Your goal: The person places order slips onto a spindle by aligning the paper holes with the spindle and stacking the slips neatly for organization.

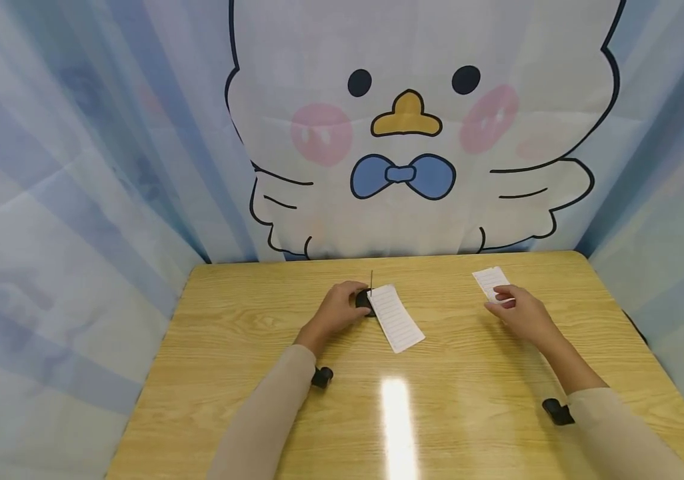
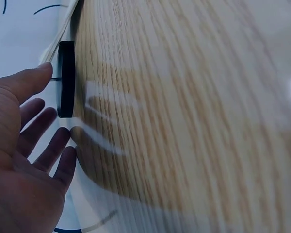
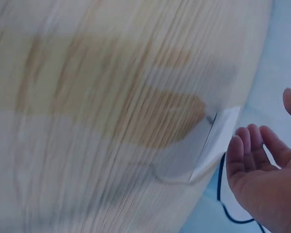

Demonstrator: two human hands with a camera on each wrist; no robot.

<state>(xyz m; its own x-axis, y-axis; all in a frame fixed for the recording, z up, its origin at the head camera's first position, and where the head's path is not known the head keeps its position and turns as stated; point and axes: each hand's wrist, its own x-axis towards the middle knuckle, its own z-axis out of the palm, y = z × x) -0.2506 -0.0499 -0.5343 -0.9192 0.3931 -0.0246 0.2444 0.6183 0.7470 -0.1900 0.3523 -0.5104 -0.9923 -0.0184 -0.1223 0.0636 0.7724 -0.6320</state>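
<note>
A bill spike with a round black base (image 1: 363, 303) and a thin upright metal pin (image 1: 371, 280) stands near the table's far edge. Printed white paper slips (image 1: 398, 320) lie against it, one end at the pin. My left hand (image 1: 337, 308) is beside the base, thumb and fingers apart; in the left wrist view that hand (image 2: 29, 141) has loosely bent fingers around nothing. Farther right, my right hand (image 1: 522, 312) reaches over another white slip (image 1: 491, 281), partly hidden by the fingers. In the right wrist view, the slip (image 3: 216, 143) lies flat beside the spread hand (image 3: 262, 174).
The wooden table (image 1: 246, 413) has a bright light reflection in front. A curtain (image 1: 402, 227) with a cartoon bird hangs behind the far edge. Black wrist devices (image 1: 322, 377) sit at both sleeves. A dark cable (image 1: 636, 327) runs beside the right edge.
</note>
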